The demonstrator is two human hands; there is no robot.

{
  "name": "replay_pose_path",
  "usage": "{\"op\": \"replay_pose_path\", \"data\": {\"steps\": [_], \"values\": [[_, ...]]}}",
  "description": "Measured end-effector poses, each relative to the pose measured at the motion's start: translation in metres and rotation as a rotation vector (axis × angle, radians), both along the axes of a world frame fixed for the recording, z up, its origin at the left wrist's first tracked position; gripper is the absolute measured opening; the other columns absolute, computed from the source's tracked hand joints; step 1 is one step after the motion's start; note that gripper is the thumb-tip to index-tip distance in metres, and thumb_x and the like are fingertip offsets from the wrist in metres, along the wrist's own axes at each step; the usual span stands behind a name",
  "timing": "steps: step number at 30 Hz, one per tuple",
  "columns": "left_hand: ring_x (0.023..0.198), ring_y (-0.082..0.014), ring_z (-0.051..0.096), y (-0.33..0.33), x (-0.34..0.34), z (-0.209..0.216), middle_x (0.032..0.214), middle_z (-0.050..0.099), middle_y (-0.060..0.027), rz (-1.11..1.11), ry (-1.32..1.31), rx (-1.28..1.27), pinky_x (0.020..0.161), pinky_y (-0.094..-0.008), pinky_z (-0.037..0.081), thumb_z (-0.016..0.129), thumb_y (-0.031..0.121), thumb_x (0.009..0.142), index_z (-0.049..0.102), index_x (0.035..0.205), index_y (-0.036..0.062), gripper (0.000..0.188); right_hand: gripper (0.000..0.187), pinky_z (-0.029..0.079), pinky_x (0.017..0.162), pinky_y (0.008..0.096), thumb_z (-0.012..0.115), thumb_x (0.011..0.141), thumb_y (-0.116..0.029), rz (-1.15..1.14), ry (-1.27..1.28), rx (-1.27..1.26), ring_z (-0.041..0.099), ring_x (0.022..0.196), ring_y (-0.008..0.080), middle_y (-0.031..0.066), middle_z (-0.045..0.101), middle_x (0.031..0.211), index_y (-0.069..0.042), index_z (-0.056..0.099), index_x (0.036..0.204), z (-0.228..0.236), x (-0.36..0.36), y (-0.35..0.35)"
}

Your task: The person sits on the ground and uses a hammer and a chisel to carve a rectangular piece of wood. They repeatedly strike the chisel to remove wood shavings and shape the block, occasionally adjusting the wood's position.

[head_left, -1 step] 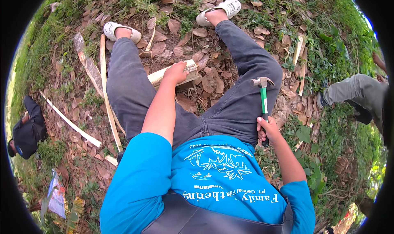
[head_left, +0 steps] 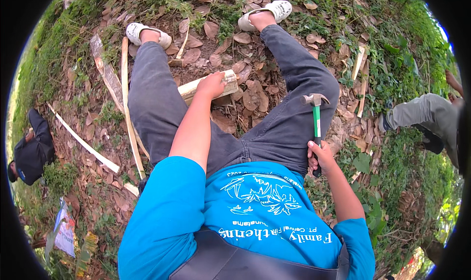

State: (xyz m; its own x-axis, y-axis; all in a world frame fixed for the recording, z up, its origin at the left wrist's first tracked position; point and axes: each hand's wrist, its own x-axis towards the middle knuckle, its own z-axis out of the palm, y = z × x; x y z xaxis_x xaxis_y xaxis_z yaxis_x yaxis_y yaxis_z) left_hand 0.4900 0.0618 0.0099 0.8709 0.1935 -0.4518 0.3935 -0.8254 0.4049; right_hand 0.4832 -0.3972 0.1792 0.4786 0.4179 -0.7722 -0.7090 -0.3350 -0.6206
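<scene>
Between my bent legs lies a short, thick piece of pale split wood [head_left: 189,89], slanting across the leaf-covered ground. My left hand [head_left: 212,85] rests over its top and grips it near the right end; the fingertips on the far side are partly hidden. By my right thigh, my right hand [head_left: 319,156] is closed round the black grip of a claw hammer [head_left: 316,119] with a green and white handle. The hammer's metal head points away from me, over my right knee, apart from the wood.
Long wood strips [head_left: 126,101] and a rough-barked slab [head_left: 105,71] lie by my left leg. A curved pale strip [head_left: 83,138] is farther left, more strips [head_left: 361,79] at right. One person [head_left: 34,150] is at the left edge, another person's leg [head_left: 422,110] at right.
</scene>
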Motion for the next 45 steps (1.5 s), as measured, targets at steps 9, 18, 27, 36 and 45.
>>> {"op": "replay_pose_path", "data": {"steps": [9,18,27,36,45], "values": [[0.149,-0.0307,0.031,0.013,-0.021,0.017,0.159,0.038,-0.0068,0.214,-0.036,0.270,0.120,-0.0625,0.019,0.068,0.056,0.085,0.040,0.153,0.0191,0.082,0.042,0.038,0.034,0.0289,0.062,0.101,-0.034,-0.076,-0.005,0.021,0.043,0.032,0.0135,0.0034,0.044,0.044,-0.004,0.054,0.072,0.001,0.002,-0.005],[0.143,-0.0342,0.040,0.023,-0.032,0.011,0.151,0.048,-0.0124,0.067,-0.298,0.284,0.121,-0.0545,0.025,0.068,0.060,0.085,0.045,0.150,0.0123,0.084,0.044,0.040,0.036,0.0285,0.060,0.102,-0.038,0.062,-0.044,-0.068,0.047,0.034,0.0142,0.0055,0.047,0.046,-0.002,0.054,0.075,0.017,0.006,0.020],[0.115,-0.0311,0.063,0.028,0.064,-0.006,0.120,0.069,-0.0133,-0.114,-0.118,0.025,0.097,-0.0442,0.051,0.061,0.044,0.096,0.070,0.121,0.0125,0.041,0.043,0.041,0.036,0.0290,0.062,0.101,-0.035,0.059,-0.059,-0.125,0.047,0.035,0.0139,0.0053,0.048,0.046,-0.001,0.056,0.075,0.025,0.006,0.028],[0.108,-0.0330,0.063,0.050,0.072,-0.015,0.106,0.068,-0.0140,-0.224,-0.198,-0.122,0.091,-0.0442,0.051,0.062,0.039,0.096,0.071,0.110,0.0113,0.032,0.044,0.041,0.037,0.0290,0.063,0.101,-0.034,0.043,-0.009,-0.108,0.048,0.035,0.0147,0.0066,0.049,0.045,0.000,0.057,0.073,0.022,0.011,0.026],[0.099,-0.0344,0.065,0.034,0.066,-0.010,0.104,0.066,-0.0119,-0.378,-0.332,0.120,0.082,-0.0463,0.054,0.054,0.023,0.099,0.062,0.105,0.0077,0.018,0.047,0.043,0.038,0.0299,0.063,0.100,-0.035,0.069,0.106,-0.099,0.050,0.036,0.0155,0.0069,0.049,0.045,0.001,0.058,0.070,0.019,0.025,0.021]]}}
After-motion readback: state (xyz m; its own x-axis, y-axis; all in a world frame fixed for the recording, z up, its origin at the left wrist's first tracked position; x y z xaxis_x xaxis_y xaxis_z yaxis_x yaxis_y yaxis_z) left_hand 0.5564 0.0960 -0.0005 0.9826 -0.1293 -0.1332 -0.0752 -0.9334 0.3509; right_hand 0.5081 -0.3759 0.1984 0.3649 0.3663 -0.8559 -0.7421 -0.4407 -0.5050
